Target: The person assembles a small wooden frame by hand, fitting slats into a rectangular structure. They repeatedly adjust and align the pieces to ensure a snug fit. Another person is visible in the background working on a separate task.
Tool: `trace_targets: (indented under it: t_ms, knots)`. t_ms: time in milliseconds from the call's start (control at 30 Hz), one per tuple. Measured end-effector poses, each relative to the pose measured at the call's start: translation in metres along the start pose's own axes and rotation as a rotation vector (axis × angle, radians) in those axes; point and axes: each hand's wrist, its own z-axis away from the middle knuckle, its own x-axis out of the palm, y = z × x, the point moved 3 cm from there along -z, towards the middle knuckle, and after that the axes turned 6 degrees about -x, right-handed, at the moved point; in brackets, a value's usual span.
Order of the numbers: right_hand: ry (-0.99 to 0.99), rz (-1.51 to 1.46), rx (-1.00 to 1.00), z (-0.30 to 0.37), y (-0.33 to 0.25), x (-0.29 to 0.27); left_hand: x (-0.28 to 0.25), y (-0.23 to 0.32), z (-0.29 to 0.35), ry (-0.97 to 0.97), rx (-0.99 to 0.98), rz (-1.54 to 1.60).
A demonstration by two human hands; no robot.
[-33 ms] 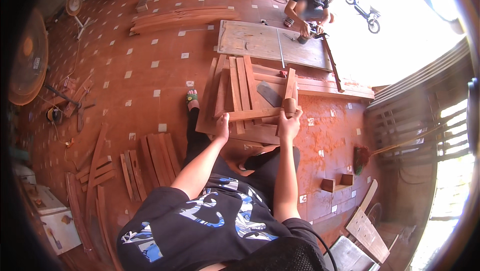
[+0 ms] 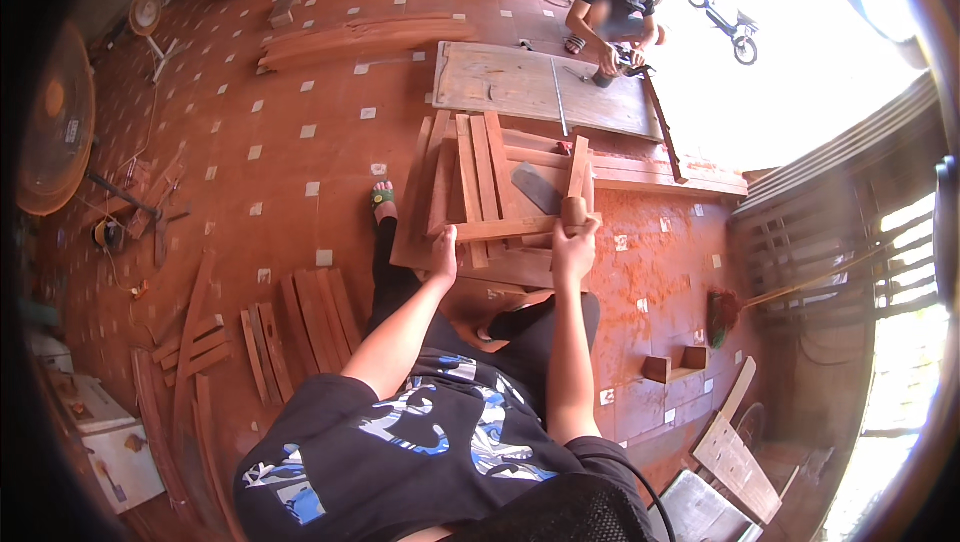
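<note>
A narrow wooden strip [image 2: 505, 230] lies crosswise over a stack of planks in front of me. At its left end my left hand [image 2: 444, 254] grips it, fingers closed. My right hand [image 2: 574, 254] is closed at the other end, around a round wooden handle [image 2: 573, 210]. A flat grey blade [image 2: 536, 188] reaches from beside this handle to the upper left; their join is partly hidden. Behind the handle, another strip [image 2: 579, 164] points away from me. Two upright strips [image 2: 477, 170] rest side by side on the stacked planks [image 2: 437, 182].
Ahead, a co-worker [image 2: 615, 17] crouches over a power tool at a pale board [image 2: 500, 82]. Cut strips [image 2: 322, 317] lie on the tiled floor at left, near a standing fan [image 2: 58, 117]. To the right are a broom [image 2: 722, 317] and a small wooden box frame [image 2: 676, 367].
My right hand and the round wooden handle have shifted very slightly left. My left hand and the strip stay where they were.
</note>
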Motion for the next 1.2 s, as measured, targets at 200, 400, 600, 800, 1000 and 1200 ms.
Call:
trace_targets:
  t_ms: [200,400,600,800,1000,1200]
  knots:
    - [-0.192,-0.141,-0.256,0.058,-0.06,0.036,0.005,0.003,-0.01,-0.087,-0.107,0.063]
    - [-0.52,-0.165,-0.353,0.09,-0.1,0.043,-0.015,-0.006,-0.028,0.001,0.355,-0.118]
    - [-0.077,0.069,0.071,-0.004,-0.007,-0.005,-0.007,0.011,-0.013,-0.072,-0.009,0.028]
    - [-0.024,0.082,0.124,-0.025,0.016,-0.012,-0.007,0.007,-0.015,-0.033,0.003,-0.008]
    - [-0.259,-0.092,-0.252,0.057,-0.062,0.04,-0.004,0.008,-0.013,-0.148,0.064,0.082]
    - [-0.381,-0.152,-0.181,0.065,-0.077,0.039,-0.005,0.021,-0.011,-0.143,0.08,0.125]
